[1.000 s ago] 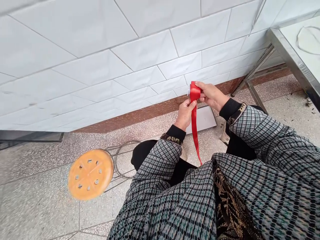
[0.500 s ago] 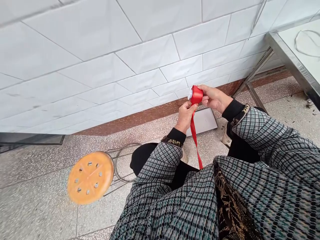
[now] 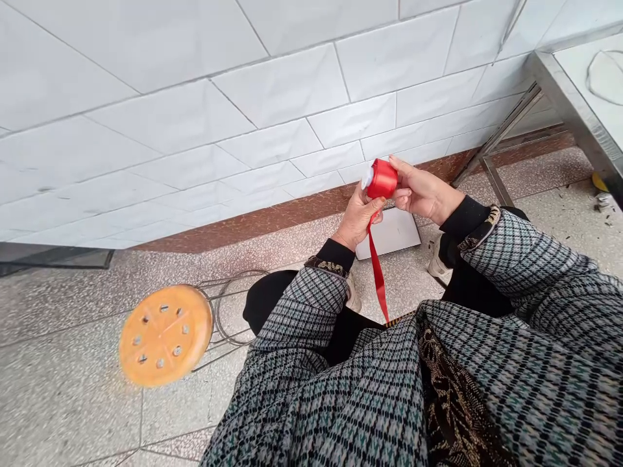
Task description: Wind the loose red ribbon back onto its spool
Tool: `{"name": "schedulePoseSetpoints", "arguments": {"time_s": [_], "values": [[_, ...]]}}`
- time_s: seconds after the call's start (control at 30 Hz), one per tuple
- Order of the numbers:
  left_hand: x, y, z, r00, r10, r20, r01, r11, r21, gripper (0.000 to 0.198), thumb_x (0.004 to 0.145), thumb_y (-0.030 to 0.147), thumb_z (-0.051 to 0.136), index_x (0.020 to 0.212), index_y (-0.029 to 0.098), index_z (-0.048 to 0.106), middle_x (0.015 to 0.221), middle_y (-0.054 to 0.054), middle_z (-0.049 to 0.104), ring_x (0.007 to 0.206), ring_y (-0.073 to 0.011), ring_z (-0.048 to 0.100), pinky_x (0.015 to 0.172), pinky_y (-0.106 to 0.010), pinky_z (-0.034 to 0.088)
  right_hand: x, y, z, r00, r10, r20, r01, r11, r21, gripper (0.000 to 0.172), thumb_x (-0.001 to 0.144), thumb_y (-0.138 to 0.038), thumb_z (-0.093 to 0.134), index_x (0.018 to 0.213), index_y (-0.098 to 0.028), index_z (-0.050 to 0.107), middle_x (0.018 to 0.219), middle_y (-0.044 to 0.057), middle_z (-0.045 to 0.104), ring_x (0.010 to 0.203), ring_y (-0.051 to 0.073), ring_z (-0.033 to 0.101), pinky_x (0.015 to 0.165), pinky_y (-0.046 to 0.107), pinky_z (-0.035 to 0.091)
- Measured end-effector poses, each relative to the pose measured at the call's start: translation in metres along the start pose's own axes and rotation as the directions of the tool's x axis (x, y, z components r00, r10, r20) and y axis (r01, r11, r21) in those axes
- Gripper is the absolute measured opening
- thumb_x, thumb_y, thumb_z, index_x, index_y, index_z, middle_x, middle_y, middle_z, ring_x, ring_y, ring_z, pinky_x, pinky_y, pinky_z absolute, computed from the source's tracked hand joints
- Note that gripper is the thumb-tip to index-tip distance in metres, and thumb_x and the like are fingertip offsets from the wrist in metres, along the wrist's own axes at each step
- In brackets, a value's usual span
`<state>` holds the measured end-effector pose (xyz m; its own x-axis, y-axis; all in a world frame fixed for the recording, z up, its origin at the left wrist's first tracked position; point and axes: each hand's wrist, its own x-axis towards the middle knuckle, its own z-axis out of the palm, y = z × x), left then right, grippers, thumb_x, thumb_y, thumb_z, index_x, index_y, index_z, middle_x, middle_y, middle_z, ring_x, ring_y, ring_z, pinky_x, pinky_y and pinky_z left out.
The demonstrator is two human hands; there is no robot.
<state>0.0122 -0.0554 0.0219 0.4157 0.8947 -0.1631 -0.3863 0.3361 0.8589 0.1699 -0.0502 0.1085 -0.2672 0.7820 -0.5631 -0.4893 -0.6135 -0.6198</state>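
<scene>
Seated, view down over lap. At 1 o'clock of frame, before the tiled wall, the red ribbon roll is held up in both hands. Right hand: grip closed round the roll's side. Left hand: pinching the ribbon tail just under the roll; the tail hangs toward 6 o'clock, down to the lap. Orange stool at 8 o'clock. White flat box on the floor below the hands. Risk, by my judgement: a slack pinch lets the tail slip and the outer turns spring loose, and a twist would crease it.
</scene>
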Motion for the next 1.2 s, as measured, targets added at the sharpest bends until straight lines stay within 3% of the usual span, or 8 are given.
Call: {"name": "schedulePoseSetpoints", "arguments": {"time_s": [0.1,0.23,0.4,0.6,0.8,0.9,1.07,1.2], "values": [[-0.001,0.002,0.004,1.000,0.008,-0.023,-0.009,0.999,-0.040,0.060,0.068,0.048,0.096,0.102,0.024,0.052,0.056,0.013,0.049,0.039,-0.0030,0.033,0.045,-0.022,0.023,-0.003,0.009,0.008,0.991,-0.132,0.018,0.133,0.985,-0.108,0.029,0.097,-0.036,0.079,0.086,-0.018,0.060,0.055,-0.007,0.048,0.042,0.004,0.028,0.038,0.016,0.030],[-0.004,0.001,0.007,0.997,0.015,-0.078,-0.018,0.999,-0.035,0.061,0.067,0.047,0.097,0.102,0.022,0.054,0.057,0.012,0.050,0.042,-0.0033,0.035,0.046,-0.022,0.026,0.000,0.017,0.014,0.971,-0.226,-0.079,0.213,0.966,-0.147,0.027,0.099,-0.032,0.076,0.084,-0.018,0.059,0.053,-0.007,0.046,0.043,0.005,0.031,0.038,0.018,0.026],[-0.009,-0.003,0.003,0.990,0.054,-0.132,-0.041,0.994,0.100,0.062,0.065,0.051,0.096,0.103,0.020,0.058,0.060,0.011,0.050,0.043,-0.0034,0.035,0.044,-0.023,0.028,0.004,0.021,0.010,0.973,-0.167,-0.159,0.168,0.986,-0.010,0.017,0.104,-0.025,0.064,0.089,-0.019,0.059,0.052,-0.009,0.039,0.041,0.005,0.023,0.037,0.018,0.025],[-0.018,-0.002,-0.006,0.998,0.043,-0.050,-0.031,0.974,0.226,0.072,0.060,0.050,0.099,0.113,0.020,0.059,0.065,0.010,0.055,0.042,-0.0029,0.036,0.041,-0.023,0.029,-0.001,0.021,0.001,0.992,0.028,-0.121,-0.025,0.999,0.029,0.017,0.105,-0.018,0.057,0.089,-0.017,0.058,0.054,-0.009,0.040,0.040,0.002,0.017,0.035,0.015,0.021],[-0.022,-0.005,-0.003,0.997,-0.024,-0.070,0.029,0.997,0.071,0.061,0.066,0.058,0.094,0.093,0.022,0.052,0.051,0.013,0.043,0.038,-0.0040,0.033,0.042,-0.022,0.027,-0.005,0.035,0.007,0.986,-0.149,-0.073,0.135,0.977,-0.165,0.026,0.103,-0.021,0.067,0.079,-0.015,0.060,0.053,-0.006,0.046,0.043,0.004,0.030,0.040,0.015,0.031],[-0.019,-0.009,0.002,0.996,-0.026,-0.091,0.032,0.997,0.065,0.061,0.066,0.060,0.093,0.095,0.022,0.054,0.053,0.012,0.046,0.039,-0.0039,0.033,0.042,-0.022,0.027,-0.002,0.040,0.009,0.972,-0.202,-0.118,0.177,0.965,-0.191,0.034,0.104,-0.021,0.066,0.072,-0.017,0.056,0.048,-0.008,0.040,0.042,0.005,0.030,0.041,0.015,0.033],[-0.015,-0.012,0.001,0.991,0.016,-0.130,0.006,0.986,0.169,0.060,0.067,0.056,0.093,0.102,0.020,0.060,0.054,0.011,0.047,0.040,-0.0049,0.035,0.041,-0.024,0.027,0.002,0.031,0.006,0.975,-0.140,-0.171,0.134,0.990,-0.047,0.028,0.106,-0.024,0.062,0.080,-0.018,0.055,0.051,-0.009,0.037,0.041,0.005,0.023,0.039,0.016,0.028],[-0.014,-0.008,-0.002,0.996,0.010,-0.084,0.008,0.978,0.209,0.065,0.067,0.048,0.095,0.117,0.022,0.061,0.061,0.010,0.052,0.040,-0.0044,0.036,0.040,-0.024,0.027,0.002,0.022,0.001,0.988,-0.058,-0.140,0.057,0.998,-0.010,0.018,0.107,-0.020,0.057,0.090,-0.017,0.060,0.054,-0.008,0.039,0.041,0.004,0.021,0.036,0.015,0.024]]}}
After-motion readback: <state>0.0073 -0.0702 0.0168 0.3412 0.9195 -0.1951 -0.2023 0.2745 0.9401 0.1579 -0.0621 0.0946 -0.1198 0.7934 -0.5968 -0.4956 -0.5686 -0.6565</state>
